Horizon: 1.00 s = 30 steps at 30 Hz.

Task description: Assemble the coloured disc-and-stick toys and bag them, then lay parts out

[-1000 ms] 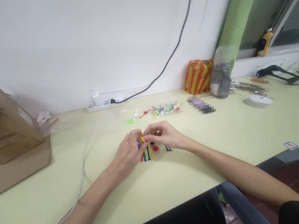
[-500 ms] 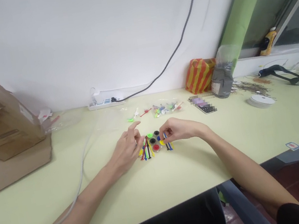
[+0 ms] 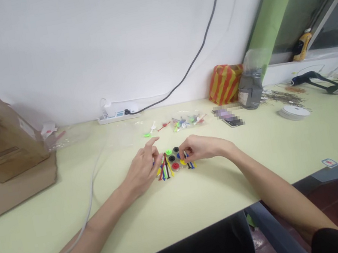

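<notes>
Several small plastic discs in green [image 3: 168,152], black [image 3: 171,158], red [image 3: 175,166] and yellow [image 3: 183,162] lie in a tight cluster on the pale green table [image 3: 209,206]. Thin coloured plastic sticks [image 3: 164,171] lean together at the cluster's near left. My left hand [image 3: 142,169] stands beside them with its fingers apart, the index raised and holding nothing. Opposite it, my right hand [image 3: 197,147] pinches at the top of a blue stick [image 3: 187,160]. Its fingers hide that stick's upper end.
Behind the hands lies a clear bag of coloured parts [image 3: 186,122]. A cardboard box [image 3: 5,146] stands at left, and a grey cable [image 3: 91,192] crosses the table. Further back are a power strip [image 3: 118,117], a pixelated phone [image 3: 229,118] and a white tape roll [image 3: 294,112].
Since one second ago my hands have drawn apart from their close pinch over the cluster, uncovering the discs. My left fingers have opened, and my right hand now sits at the cluster's right side.
</notes>
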### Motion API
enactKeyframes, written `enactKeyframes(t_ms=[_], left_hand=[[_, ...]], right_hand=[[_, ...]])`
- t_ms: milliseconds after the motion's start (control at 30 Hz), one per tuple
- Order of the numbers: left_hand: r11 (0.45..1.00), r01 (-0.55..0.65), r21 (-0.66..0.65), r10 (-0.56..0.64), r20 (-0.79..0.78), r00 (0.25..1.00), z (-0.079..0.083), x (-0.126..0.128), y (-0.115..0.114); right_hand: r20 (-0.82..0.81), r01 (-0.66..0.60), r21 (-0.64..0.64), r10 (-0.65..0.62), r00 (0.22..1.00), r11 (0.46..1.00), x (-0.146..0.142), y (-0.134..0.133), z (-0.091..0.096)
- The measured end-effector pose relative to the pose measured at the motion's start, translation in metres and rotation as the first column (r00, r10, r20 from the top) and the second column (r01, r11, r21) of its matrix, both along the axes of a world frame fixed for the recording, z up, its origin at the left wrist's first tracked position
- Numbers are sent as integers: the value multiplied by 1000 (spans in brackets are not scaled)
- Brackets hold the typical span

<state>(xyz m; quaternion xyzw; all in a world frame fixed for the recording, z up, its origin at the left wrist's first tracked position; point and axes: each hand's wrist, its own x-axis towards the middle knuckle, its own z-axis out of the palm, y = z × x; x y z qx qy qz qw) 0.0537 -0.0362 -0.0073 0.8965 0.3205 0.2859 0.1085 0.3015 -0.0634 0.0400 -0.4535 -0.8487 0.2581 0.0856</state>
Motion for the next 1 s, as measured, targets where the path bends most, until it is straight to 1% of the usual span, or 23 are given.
enactKeyframes(t_ms=[167, 367, 567, 633, 700, 733, 800, 900, 1000], left_hand=[[1000, -6, -13, 6, -7, 1000, 1, 1, -1], [1000, 6, -1, -6, -5, 1000, 1, 1, 0], [1000, -2, -1, 2, 0, 1000, 2, 1, -1], [1000, -3, 4, 3, 2, 1000, 2, 1, -1], [1000, -3, 8, 3, 3, 1000, 3, 1, -2], [1000, -1, 9, 1, 4, 1000, 3, 1, -2], [1000, 1, 9, -1, 3, 1000, 3, 1, -2], [1000, -2, 12, 2, -2, 1000, 2, 1, -1], [1000, -2, 15, 2, -2, 1000, 1, 1, 0]], right_hand=[[1, -8, 11, 8, 1000, 1000, 2, 0, 0], [-3, -23, -14, 23, 1000, 1000, 1, 2, -4], [-48, -26, -1, 26, 999, 1000, 2, 4, -5], [-59, 33, 44, -31, 998, 998, 5, 4, -4], [-38, 138, 84, -135, 990, 987, 9, 5, -4], [-13, 189, 84, -188, 982, 978, 11, 5, -4], [49, 252, 33, -254, 966, 967, 13, 6, -4], [82, 268, -61, -263, 961, 961, 14, 7, -7], [51, 244, -66, -241, 969, 968, 13, 8, -9]])
